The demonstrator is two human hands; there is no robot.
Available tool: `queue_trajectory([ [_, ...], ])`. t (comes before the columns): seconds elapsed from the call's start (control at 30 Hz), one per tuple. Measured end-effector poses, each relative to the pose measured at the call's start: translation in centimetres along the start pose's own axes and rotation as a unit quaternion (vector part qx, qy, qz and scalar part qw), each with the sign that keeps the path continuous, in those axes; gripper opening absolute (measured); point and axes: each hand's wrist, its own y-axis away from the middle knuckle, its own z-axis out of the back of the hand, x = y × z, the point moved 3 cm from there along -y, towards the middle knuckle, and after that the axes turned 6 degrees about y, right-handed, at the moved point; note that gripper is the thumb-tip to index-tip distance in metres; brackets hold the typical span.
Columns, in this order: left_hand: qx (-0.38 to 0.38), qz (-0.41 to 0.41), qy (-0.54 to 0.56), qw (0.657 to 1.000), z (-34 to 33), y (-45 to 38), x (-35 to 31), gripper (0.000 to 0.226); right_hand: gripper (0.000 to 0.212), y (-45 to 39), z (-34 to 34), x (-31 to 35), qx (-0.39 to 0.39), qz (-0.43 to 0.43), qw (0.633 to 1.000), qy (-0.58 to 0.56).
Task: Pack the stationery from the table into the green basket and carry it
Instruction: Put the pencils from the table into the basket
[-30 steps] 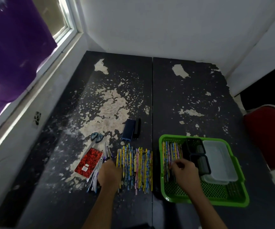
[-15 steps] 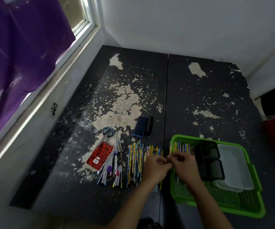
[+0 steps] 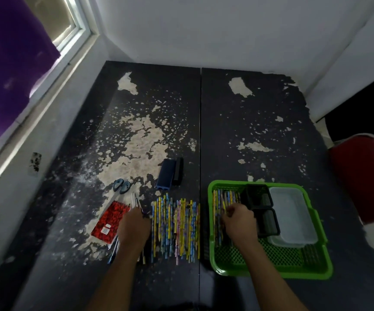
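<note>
The green basket (image 3: 271, 269) sits on the tabletop (image 3: 260, 131) near its front edge, toward the right side. Inside it are two black mesh pots (image 3: 259, 198), one behind the other in the middle, one clear plastic box (image 3: 293, 217) along the right wall, and a batch of coloured pencils (image 3: 218, 204) lying along the left wall, too many and too close to count. The right hand (image 3: 240, 223) is inside the basket over those pencils, fingers curled down onto them; whether it actually grips any cannot be told. Just left of the basket, one row of patterned pencils (image 3: 176, 227) lies side by side near the front edge, several dozen by the look. The left hand (image 3: 134, 228) rests knuckles-up on a bunch of pens (image 3: 136, 200) at the row's left end, and its grip is hidden. Further left lies one red notebook (image 3: 109, 219). Behind it are scissors (image 3: 121, 186), showing two blue handle loops. Toward the middle of the tabletop lie one blue case (image 3: 166, 173) and one black case (image 3: 178, 170), touching.
</note>
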Motion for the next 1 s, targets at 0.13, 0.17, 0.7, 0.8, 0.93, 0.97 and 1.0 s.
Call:
queue_trajectory([
  [0.13,0.021,-0.014,-0.059,0.998,-0.3,-0.3,0.2,0.011,0.018,-0.5,-0.7,0.7,0.002,0.015,1.0,0.019],
  [0.17,0.023,-0.014,-0.068,0.997,-0.4,-0.4,0.1,0.009,0.018,-0.5,-0.7,0.8,0.002,0.018,1.0,0.024],
  [0.7,0.029,0.156,0.129,0.979,-1.1,-1.6,1.5,0.028,0.009,1.7,0.4,0.0,-0.012,0.058,0.995,-0.086],
  [0.8,0.052,0.197,0.156,0.966,-1.1,-1.4,1.6,0.033,0.009,1.8,1.2,0.6,-0.009,0.067,0.992,-0.103],
  [0.93,0.091,0.223,0.248,0.938,-0.9,0.2,0.7,0.02,0.01,2.1,1.5,1.2,-0.009,0.084,0.99,-0.114],
  [0.97,0.103,0.221,0.27,0.931,-0.8,0.9,0.3,0.017,0.01,2.3,1.4,1.4,-0.005,0.092,0.989,-0.119],
  [1.0,0.113,0.213,0.285,0.928,-0.8,2.0,-0.4,0.013,0.01,2.5,1.1,1.6,0.004,0.099,0.987,-0.123],
])
